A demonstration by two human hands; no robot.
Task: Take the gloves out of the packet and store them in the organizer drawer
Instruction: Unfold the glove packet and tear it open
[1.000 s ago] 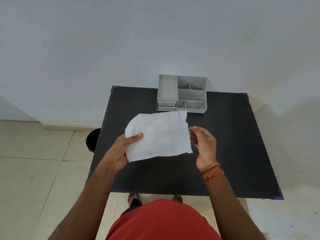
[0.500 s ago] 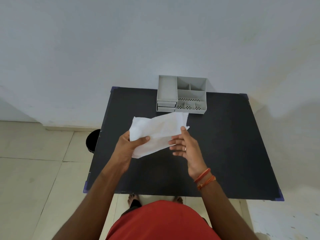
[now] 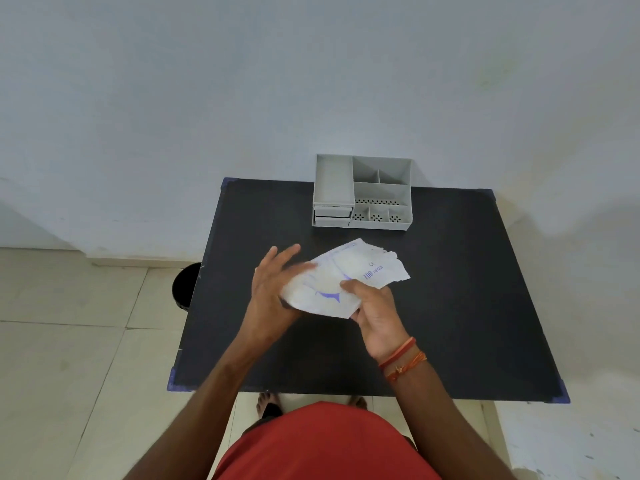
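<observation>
A white glove packet (image 3: 341, 277) with blue print, reading "100 pieces", hangs above the middle of the black table (image 3: 467, 306). My right hand (image 3: 375, 306) grips its near lower edge, thumb on top. My left hand (image 3: 272, 284) is at the packet's left end with fingers spread, touching its side without a clear grasp. The packet's torn end points right and away. No glove is visible outside it. The grey organizer (image 3: 362, 192) stands at the table's far edge, with two shut drawers (image 3: 332, 217) at its lower left.
The organizer has several open compartments on top, some perforated. A black bin (image 3: 185, 285) sits on the tiled floor left of the table. A pale wall rises right behind the table. My red shirt fills the bottom of the view.
The packet has been turned over, so its printed side faces up. My right hand moved from its right edge to its near edge. My left hand let go its grip and spread its fingers.
</observation>
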